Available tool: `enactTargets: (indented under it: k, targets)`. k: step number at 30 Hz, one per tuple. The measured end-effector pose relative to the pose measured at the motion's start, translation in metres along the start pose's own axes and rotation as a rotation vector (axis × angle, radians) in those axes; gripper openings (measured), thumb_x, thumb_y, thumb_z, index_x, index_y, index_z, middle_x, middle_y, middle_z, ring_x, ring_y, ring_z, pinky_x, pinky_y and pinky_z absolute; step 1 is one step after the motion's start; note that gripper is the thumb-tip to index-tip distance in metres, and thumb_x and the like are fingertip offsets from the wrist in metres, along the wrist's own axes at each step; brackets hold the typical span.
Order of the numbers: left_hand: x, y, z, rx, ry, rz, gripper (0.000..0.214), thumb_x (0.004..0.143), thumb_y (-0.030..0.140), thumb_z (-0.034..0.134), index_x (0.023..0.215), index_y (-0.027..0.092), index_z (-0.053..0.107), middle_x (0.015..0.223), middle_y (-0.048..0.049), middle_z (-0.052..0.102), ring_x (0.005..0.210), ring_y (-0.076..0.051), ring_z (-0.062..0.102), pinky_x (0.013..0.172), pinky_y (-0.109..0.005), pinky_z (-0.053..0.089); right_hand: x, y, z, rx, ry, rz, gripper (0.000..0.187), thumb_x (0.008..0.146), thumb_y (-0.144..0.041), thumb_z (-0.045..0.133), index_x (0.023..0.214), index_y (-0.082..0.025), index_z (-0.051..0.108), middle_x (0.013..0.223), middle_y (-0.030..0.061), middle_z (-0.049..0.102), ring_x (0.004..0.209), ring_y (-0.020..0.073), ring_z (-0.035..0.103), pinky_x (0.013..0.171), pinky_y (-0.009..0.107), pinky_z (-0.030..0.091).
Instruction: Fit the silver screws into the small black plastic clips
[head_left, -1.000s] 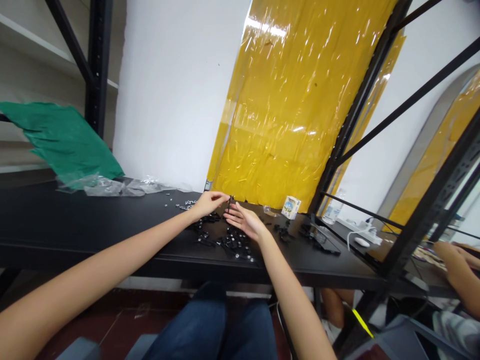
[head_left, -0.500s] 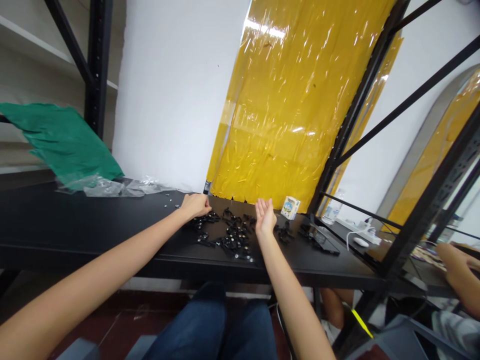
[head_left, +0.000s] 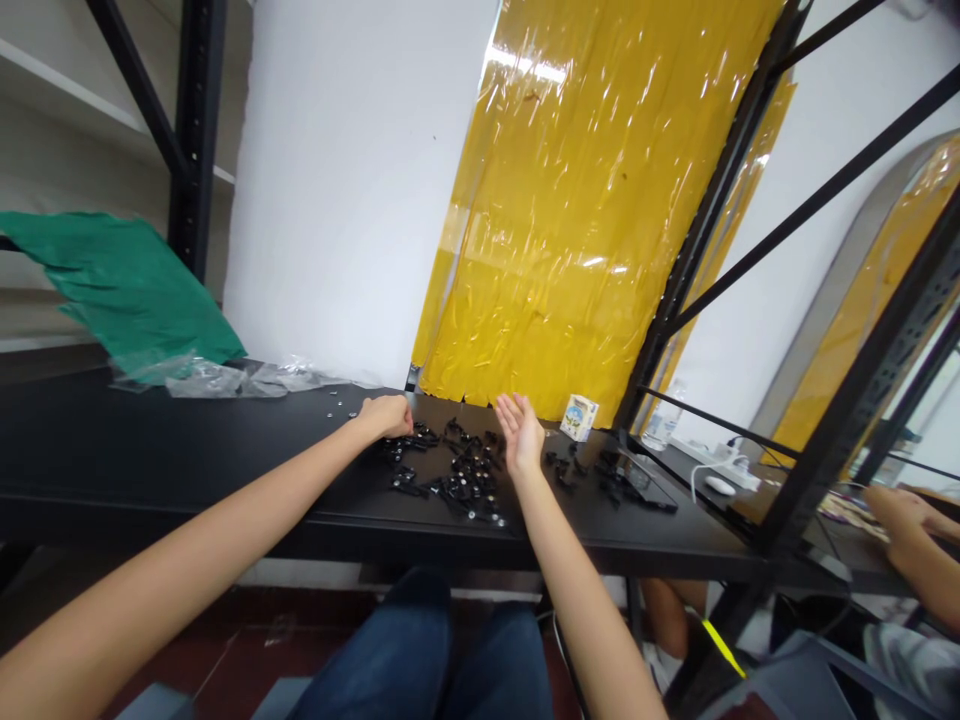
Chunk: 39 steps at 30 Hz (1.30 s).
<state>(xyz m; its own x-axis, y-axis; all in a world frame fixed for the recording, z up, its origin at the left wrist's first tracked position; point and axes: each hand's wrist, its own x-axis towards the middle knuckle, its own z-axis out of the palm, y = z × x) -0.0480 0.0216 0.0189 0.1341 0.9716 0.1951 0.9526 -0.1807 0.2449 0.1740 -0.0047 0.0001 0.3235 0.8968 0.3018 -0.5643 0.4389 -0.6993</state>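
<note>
My left hand (head_left: 388,415) is closed in a fist at the left end of a spread of small black parts with silvery round ends (head_left: 469,480). Whatever its curled fingers hold, if anything, is hidden. To the right of that spread, my right hand (head_left: 521,432) is raised on edge with fingers stretched out and the palm turned left; nothing shows in it. A smaller group of black parts (head_left: 564,466) lies on the black table (head_left: 187,450) just right of my right hand. A few tiny silvery pieces (head_left: 339,404) lie beyond my left wrist.
Crumpled clear plastic (head_left: 217,378) and a green sheet (head_left: 150,290) are at the back left. A small printed box (head_left: 579,417) stands behind the parts. Farther right are a dark flat device (head_left: 649,487), a power strip (head_left: 731,467) and black rack posts (head_left: 840,400). Another person's arm (head_left: 919,545) shows at far right.
My right hand has moved slightly left, its palm turning more into view, uncovering more of the parts to its right. My left hand stays closed, shifted a little left and down in view.
</note>
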Motion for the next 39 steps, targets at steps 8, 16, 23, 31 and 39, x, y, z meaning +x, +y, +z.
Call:
enactTargets:
  k: [8,16,23,31,39]
  targets:
    - [-0.002,-0.011,-0.012,0.210,0.255,-0.160,0.021,0.068,0.025,0.060,0.084,0.015,0.069,0.096,-0.0186,0.068,0.098,-0.036,0.057,0.090,-0.053,0.030,0.001,0.003,0.001,-0.110,-0.031,0.021,0.024,0.081,-0.030,0.054,0.096,-0.013,0.059,0.092,0.0118,0.072,0.088,0.0195,0.069,0.086,0.032,0.053]
    - [0.001,-0.005,-0.008,0.011,0.116,0.051,0.026,0.071,0.042,0.059,0.084,0.023,0.068,0.096,-0.0088,0.070,0.097,-0.029,0.059,0.090,-0.043,0.033,-0.004,0.019,0.001,-0.599,-0.220,-0.159,0.016,0.077,-0.030,0.060,0.085,-0.017,0.065,0.074,0.0044,0.071,0.064,0.0151,0.068,0.072,0.031,0.055]
    - [0.003,0.000,0.003,-0.124,-0.044,0.162,0.019,0.057,0.041,0.070,0.066,0.026,0.070,0.077,-0.0021,0.071,0.083,-0.025,0.061,0.084,-0.037,0.037,-0.013,0.024,-0.001,-0.814,-0.442,-0.201,0.010,0.074,-0.027,0.062,0.082,-0.025,0.068,0.077,-0.0004,0.070,0.077,0.0155,0.067,0.085,0.030,0.049]
    - [0.007,0.010,0.012,-0.642,-0.067,0.403,0.035,0.059,0.044,0.069,0.082,0.017,0.070,0.068,-0.0034,0.070,0.065,-0.018,0.062,0.059,-0.023,0.044,-0.016,0.021,0.002,-0.804,-0.567,-0.123,0.018,0.066,-0.021,0.072,0.084,-0.027,0.071,0.087,-0.0018,0.072,0.091,0.0176,0.066,0.095,0.032,0.045]
    - [0.005,0.017,0.015,-0.825,0.026,0.423,0.045,0.059,0.047,0.073,0.087,0.012,0.070,0.079,-0.0087,0.072,0.073,-0.020,0.064,0.068,-0.027,0.047,-0.015,0.021,0.002,-0.817,-0.471,-0.203,0.017,0.068,-0.029,0.071,0.084,-0.023,0.067,0.077,-0.0008,0.072,0.078,0.0182,0.068,0.084,0.033,0.051]
